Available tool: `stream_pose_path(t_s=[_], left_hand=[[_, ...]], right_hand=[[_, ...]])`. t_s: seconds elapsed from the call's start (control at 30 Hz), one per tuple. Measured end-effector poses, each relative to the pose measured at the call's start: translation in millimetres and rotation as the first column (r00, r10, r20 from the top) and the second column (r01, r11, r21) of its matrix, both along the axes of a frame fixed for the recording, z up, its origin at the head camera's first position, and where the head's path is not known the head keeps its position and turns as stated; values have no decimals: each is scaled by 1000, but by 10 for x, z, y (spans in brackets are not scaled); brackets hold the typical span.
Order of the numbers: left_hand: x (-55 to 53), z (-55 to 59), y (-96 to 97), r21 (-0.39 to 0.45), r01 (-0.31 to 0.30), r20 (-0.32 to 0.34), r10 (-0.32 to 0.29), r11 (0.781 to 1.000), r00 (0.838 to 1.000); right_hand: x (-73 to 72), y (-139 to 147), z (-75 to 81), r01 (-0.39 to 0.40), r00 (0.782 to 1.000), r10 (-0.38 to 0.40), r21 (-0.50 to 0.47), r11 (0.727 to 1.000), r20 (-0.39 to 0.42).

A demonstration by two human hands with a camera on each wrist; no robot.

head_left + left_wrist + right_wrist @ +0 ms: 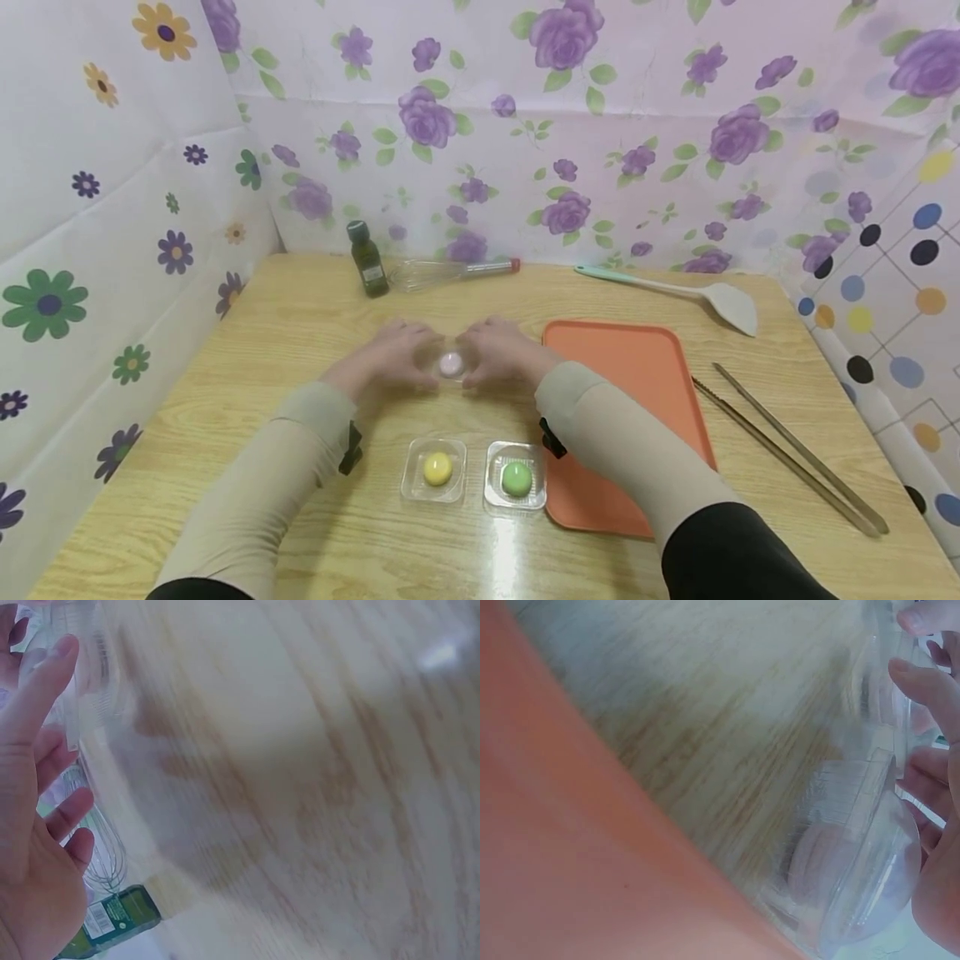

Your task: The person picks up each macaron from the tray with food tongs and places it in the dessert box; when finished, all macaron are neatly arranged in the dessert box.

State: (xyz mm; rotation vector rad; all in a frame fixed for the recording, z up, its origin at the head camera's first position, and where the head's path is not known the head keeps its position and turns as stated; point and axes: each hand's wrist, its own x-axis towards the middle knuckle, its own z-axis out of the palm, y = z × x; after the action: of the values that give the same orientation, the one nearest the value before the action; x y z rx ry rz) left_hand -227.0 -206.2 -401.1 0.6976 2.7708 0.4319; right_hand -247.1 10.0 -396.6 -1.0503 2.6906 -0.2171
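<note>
In the head view both hands meet mid-table at a clear plastic container (451,379) holding a pale pink macaron (451,364). My left hand (393,354) is at its left side, thumb and index finger at the rim. On the opposite side, my right hand (502,354) has its thumb along the lid's edge. A second lidded container (866,862) with a pinkish macaron (821,862) stands below my right hand in the right wrist view, hidden in the head view. Nearer my body are containers with a yellow macaron (437,469) and a green macaron (517,479).
An orange tray (615,350) lies right of the containers, partly under the right forearm. Metal tongs (795,454) are beyond it. Along the back are a dark green bottle (367,260), a whisk (450,272) and a spatula (675,288). Printed cloth (480,133) hangs behind the table.
</note>
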Motion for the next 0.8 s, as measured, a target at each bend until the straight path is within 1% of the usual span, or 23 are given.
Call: stream_pose_path(t_s=[0.07,0.2,0.3,0.4,0.5,0.57,0.73,0.8], left_hand=[[4,-6,5,9,8,3,-8,1000,1000],[10,-1,-3,18,-3,17,2,1000,1000],[12,3,-13,13,5,10,-5,1000,1000],[12,6,-31,-7,18,-7,-18,1000,1000],[23,10,-55,-5,23,-12,-23,1000,1000],[35,23,-66,17,10,-5,-10,1000,1000],[53,41,-119,74,-35,-1,35,997,999],[44,43,-147,82,-36,-21,38,996,999]], right_hand=[[-3,4,-6,4,1000,-4,0,1000,9],[-8,34,-21,1,1000,-1,-11,1000,2],[-2,102,-10,22,1000,-21,-60,998,19],[-13,202,13,24,999,-20,-134,991,32],[-34,347,39,17,999,-10,-193,981,34],[-34,470,67,21,999,-12,-226,974,39],[18,814,121,56,998,-46,-274,960,40],[38,959,132,79,997,-71,-288,954,38]])
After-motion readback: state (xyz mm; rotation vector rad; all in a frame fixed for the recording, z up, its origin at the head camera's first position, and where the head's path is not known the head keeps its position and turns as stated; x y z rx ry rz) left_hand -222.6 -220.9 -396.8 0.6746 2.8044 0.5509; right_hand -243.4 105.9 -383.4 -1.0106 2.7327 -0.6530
